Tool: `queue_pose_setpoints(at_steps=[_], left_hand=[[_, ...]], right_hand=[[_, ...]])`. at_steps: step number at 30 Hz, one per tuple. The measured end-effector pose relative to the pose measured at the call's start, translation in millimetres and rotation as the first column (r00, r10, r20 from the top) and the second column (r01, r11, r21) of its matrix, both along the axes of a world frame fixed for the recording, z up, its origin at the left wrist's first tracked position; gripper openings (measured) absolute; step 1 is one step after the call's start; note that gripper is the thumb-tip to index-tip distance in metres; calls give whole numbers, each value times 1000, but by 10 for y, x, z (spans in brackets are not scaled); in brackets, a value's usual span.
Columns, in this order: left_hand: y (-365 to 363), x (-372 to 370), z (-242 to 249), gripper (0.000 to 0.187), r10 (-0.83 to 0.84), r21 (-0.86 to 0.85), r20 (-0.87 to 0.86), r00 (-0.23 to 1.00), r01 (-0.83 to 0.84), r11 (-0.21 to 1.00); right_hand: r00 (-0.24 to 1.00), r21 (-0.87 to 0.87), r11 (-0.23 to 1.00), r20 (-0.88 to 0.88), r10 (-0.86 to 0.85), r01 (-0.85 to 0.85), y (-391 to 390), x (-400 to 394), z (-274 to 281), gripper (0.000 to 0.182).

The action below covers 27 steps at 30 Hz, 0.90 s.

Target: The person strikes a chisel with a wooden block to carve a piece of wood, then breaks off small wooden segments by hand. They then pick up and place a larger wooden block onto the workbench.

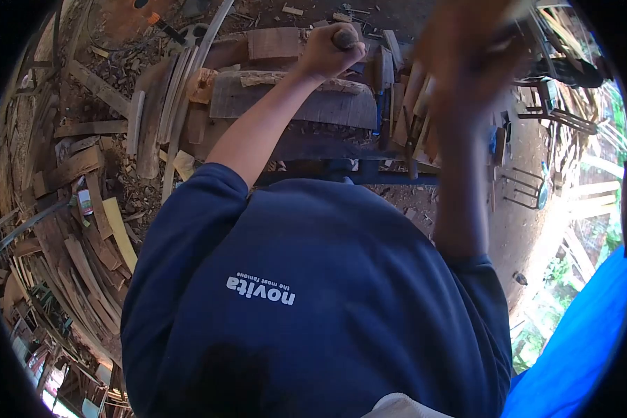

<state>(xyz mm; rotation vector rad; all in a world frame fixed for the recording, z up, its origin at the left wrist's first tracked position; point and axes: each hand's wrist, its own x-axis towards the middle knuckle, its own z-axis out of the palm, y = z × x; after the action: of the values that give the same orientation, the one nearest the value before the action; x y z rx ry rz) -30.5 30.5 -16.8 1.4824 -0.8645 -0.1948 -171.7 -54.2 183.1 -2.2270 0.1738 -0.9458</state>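
My left hand (325, 57) is closed around an upright tool handle (344, 38), whose round, worn end shows above the fist. The rest of that tool is hidden beneath the hand. Below the fist lies a wooden workpiece (292, 104) with a grey, curved face and a rough, pale upper edge. My right hand (470, 59) is raised high at the upper right, close to the camera. Motion smears its fingers, and a brown blur above it cannot be made out.
Boards (171, 104) and wood scraps crowd the left side. A reddish block (272, 43) lies behind the workpiece. Several tools and strips stand along the right of the bench. A metal rack-like frame (526, 188) lies on the ground, and blue sheeting (578, 334) hangs at lower right.
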Motion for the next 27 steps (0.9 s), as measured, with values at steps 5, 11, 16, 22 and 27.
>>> queue_pose_setpoints(at_steps=[5,11,16,22,27], left_hand=[[-42,-3,43,27,61,-219,120,991,-34,975],[-5,43,-49,23,42,-56,-34,999,-44,997],[2,8,53,21,94,-32,23,995,-93,995],[-44,12,29,26,131,-177,184,974,-98,979],[-44,24,-57,25,80,-18,-118,990,-83,996]], right_hand=[[829,-55,998,-560,1,-38,189,31,-576,37],[927,0,997,-368,74,-79,102,83,283,42],[990,-115,993,-141,-27,10,34,54,-224,39],[800,-28,999,-600,15,-40,65,60,-596,42],[917,-50,997,-397,35,-59,114,148,62,33]])
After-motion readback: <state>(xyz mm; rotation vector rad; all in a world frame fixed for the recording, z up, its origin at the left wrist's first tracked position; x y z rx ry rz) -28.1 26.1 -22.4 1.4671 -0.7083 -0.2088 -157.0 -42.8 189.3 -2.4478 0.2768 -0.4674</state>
